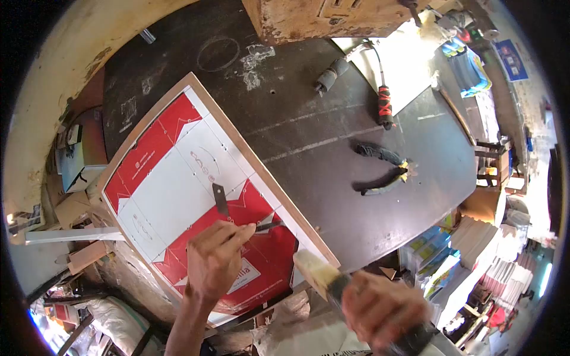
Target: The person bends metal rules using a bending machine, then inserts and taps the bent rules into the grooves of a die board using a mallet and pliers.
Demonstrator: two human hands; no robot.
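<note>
A wood-edged board (215, 108) carries a red and white printed sheet (172, 155) with fine cut lines. Over its red lower part, my left hand (215, 256) pinches a thin dark metal piece (270, 226) that points right. A flat grey blade (220, 199) with a hole stands just beyond those fingers. At the lower right, my right hand (383, 310) is wrapped round the dark handle of a tool with a pale, worn head (316, 270). That head is near the board's right edge; whether it touches is unclear.
Black-handled pliers (380, 155) lie open on the dark table (332, 219). Farther back are a red-and-black-wrapped tool (385, 107), a grey cylinder (332, 74) and a wooden-handled hammer (456, 113). Paper stacks (472, 240) stand at the right, a wooden box (332, 21) at the top.
</note>
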